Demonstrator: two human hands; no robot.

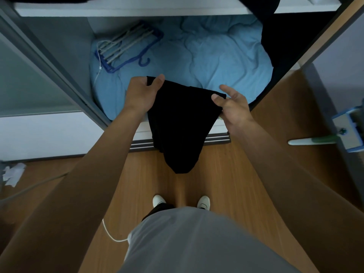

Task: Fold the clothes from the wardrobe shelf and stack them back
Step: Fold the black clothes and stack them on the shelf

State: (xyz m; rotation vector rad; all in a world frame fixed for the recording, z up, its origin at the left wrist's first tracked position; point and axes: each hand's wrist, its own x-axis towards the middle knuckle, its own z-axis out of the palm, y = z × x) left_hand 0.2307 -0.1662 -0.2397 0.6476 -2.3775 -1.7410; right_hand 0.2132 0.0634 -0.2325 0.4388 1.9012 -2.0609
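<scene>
A black garment [177, 123] hangs folded in front of the open wardrobe, its lower end drooping toward the wooden floor. My left hand [142, 93] pinches its top left corner between thumb and fingers. My right hand [230, 104] grips the top right corner with thumb and lower fingers, the index finger stretched out. The white wardrobe shelf [137, 8] runs across the top of the view, with another dark garment [260, 4] hanging over its edge at the right.
A rumpled light-blue duvet [206, 62] fills the wardrobe bottom, with a blue hanger rack [128, 46] lying on it. The grey sliding door [39, 75] stands at the left. A blue-and-white mop [346, 133] and crumpled paper [12, 174] lie on the floor.
</scene>
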